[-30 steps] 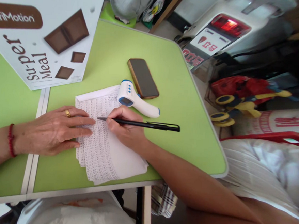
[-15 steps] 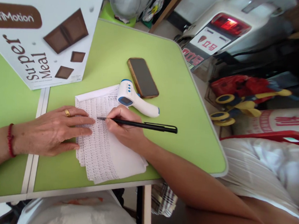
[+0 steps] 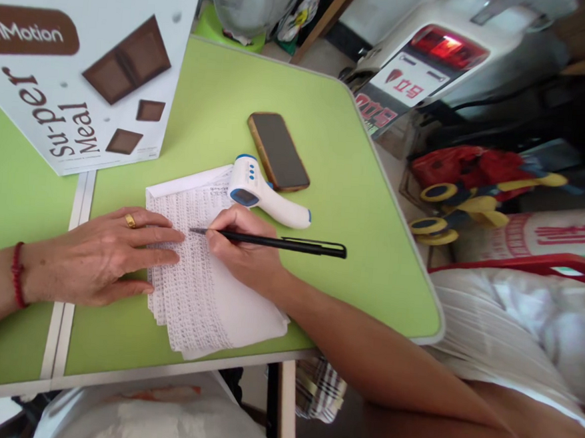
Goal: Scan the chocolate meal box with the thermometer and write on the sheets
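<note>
I judge that writing is in hand: my right hand has its fingers clamped on the pen, pointing to nine o'clock over the papers, eight o'clock from centre, and the next stroke calls for my left hand, fingers apart, to steady them.

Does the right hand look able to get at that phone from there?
Probably yes: the phone lies close by, screen up. But the right hand holds a black pen, and the white thermometer lies partly between, so it would likely need to go over or around.
</note>
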The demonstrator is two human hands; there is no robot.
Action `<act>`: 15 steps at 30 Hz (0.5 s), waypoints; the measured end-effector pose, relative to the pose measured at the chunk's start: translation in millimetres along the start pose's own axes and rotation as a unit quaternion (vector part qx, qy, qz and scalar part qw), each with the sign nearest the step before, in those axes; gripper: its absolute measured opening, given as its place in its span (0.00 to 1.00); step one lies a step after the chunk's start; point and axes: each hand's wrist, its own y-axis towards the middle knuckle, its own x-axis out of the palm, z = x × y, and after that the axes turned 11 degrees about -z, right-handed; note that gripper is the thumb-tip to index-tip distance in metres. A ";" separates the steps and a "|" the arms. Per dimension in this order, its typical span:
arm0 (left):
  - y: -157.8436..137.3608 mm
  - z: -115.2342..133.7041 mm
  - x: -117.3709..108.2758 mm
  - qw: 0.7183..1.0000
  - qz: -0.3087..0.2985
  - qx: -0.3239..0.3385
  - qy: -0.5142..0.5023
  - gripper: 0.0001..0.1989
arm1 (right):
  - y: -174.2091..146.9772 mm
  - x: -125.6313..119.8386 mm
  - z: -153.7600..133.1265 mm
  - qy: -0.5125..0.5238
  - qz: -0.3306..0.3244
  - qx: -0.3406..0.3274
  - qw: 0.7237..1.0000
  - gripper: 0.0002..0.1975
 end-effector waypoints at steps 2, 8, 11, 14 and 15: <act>-0.4 0.3 -0.4 1.000 0.000 0.001 0.000 0.17 | -0.1 -0.5 -0.9 0.000 -0.007 -0.002 1.000 0.06; 0.3 -1.3 0.4 1.000 0.002 0.003 0.005 0.17 | -0.6 -2.4 -0.2 -0.008 -0.012 -0.003 1.000 0.05; 1.1 -1.9 0.2 1.000 0.002 0.002 0.005 0.17 | -0.2 -2.2 0.2 -0.007 -0.006 -0.008 1.000 0.05; 1.0 -1.0 -0.5 1.000 0.000 0.001 0.003 0.17 | 0.1 -1.8 -0.3 -0.007 -0.002 -0.015 1.000 0.06; 0.8 -0.5 -0.7 1.000 -0.001 0.000 0.002 0.17 | 0.1 -1.7 -0.6 -0.009 -0.003 -0.014 1.000 0.06</act>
